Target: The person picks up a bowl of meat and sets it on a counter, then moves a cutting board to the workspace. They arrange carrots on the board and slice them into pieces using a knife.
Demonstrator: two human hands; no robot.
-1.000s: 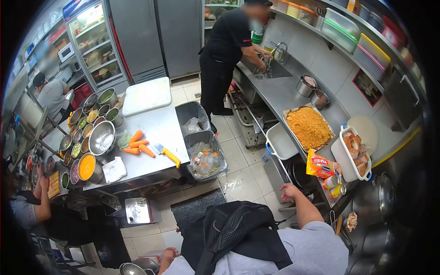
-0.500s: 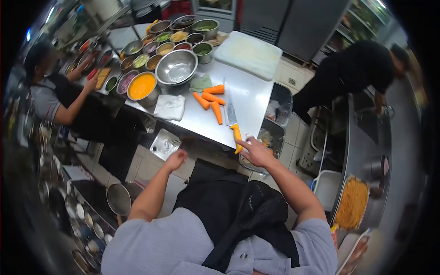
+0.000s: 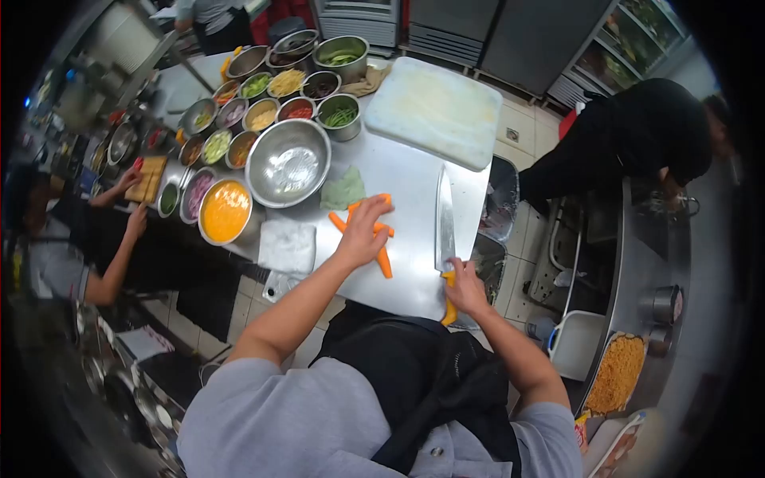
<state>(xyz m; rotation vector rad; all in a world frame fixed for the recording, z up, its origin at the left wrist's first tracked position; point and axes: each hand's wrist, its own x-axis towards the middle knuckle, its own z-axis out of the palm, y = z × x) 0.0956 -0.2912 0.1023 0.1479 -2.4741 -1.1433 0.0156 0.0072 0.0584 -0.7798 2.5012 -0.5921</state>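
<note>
Right hand (image 3: 464,287) grips the knife (image 3: 444,215), blade pointing away from the person.

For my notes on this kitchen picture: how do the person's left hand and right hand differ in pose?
The left hand lies palm down, fingers spread, on the carrots; the right hand is closed around the yellow handle of the knife. The left hand reaches further onto the table, while the right hand is at its near edge. Both are bare.
</note>
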